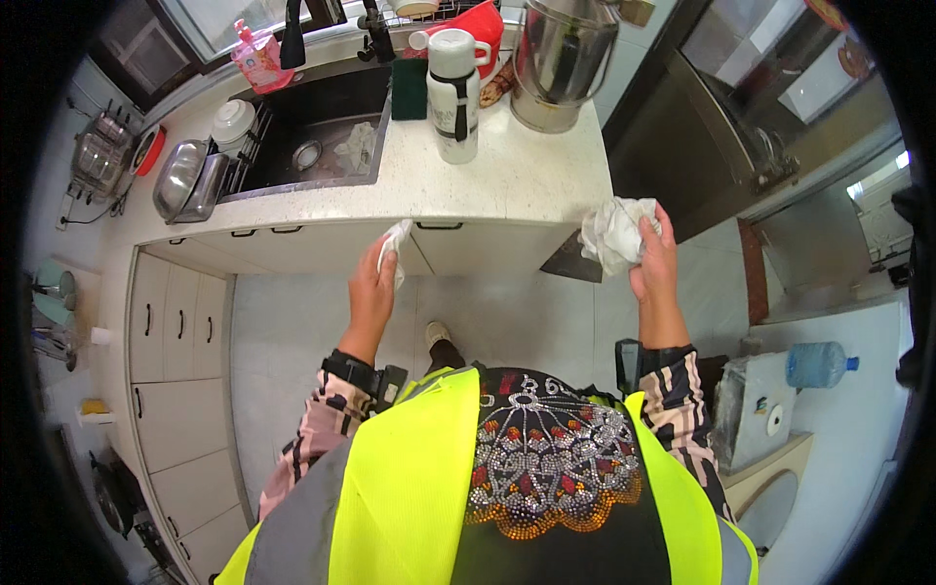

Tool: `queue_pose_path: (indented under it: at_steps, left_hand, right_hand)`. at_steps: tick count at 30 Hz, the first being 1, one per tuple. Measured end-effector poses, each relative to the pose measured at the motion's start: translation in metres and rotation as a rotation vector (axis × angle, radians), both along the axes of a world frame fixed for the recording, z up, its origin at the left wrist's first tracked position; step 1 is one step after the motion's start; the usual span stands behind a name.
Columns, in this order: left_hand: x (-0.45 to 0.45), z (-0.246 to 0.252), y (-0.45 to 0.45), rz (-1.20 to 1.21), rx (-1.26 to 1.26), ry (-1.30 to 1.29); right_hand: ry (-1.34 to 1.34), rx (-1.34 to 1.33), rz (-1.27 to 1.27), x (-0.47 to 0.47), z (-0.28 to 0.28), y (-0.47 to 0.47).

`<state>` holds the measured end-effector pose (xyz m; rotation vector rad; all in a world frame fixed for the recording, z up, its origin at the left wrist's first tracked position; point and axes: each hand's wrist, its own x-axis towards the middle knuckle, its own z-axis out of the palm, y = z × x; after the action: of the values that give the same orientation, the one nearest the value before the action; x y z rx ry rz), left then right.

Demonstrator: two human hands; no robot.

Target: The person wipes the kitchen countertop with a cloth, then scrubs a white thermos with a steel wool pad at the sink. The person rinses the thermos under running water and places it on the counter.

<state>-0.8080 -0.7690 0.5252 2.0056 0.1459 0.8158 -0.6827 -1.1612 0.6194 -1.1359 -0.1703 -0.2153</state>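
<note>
My left hand [374,276] grips a small folded white cloth or tissue [395,248] in front of the counter's front edge. At the counter's right corner, my right hand [654,252] holds a larger crumpled white cloth [613,232]. Between and beyond both hands, a white vacuum flask [453,102] stands upright on the pale countertop [512,172]. The dark sink [292,131] lies left of it, with another crumpled whitish cloth [358,148] on its bottom, right of the drain.
A lidded steel pail [563,69], a red plastic vessel [486,29] and a dark green scouring pad [409,89] stand behind the flask. Steel bowls [180,175] and white bowls [233,121] are left of the sink. An open dark-framed door [695,131] is at right.
</note>
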Motion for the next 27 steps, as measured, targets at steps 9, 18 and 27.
queue_pose_path:
  at_steps: [9,18,27]
  left_hand:
    - [0.170,0.016,0.036,-0.018,0.790,0.121]
    - [0.229,-0.020,0.025,0.038,0.656,0.105]
    - [0.270,-0.022,0.021,0.066,0.620,0.128]
  right_hand:
    - [-0.080,-1.679,-0.410,0.144,-0.070,0.066]
    - [-0.248,-1.792,-0.527,0.171,-0.078,0.095]
    - [-0.274,-1.780,-0.459,0.187,-0.092,0.084]
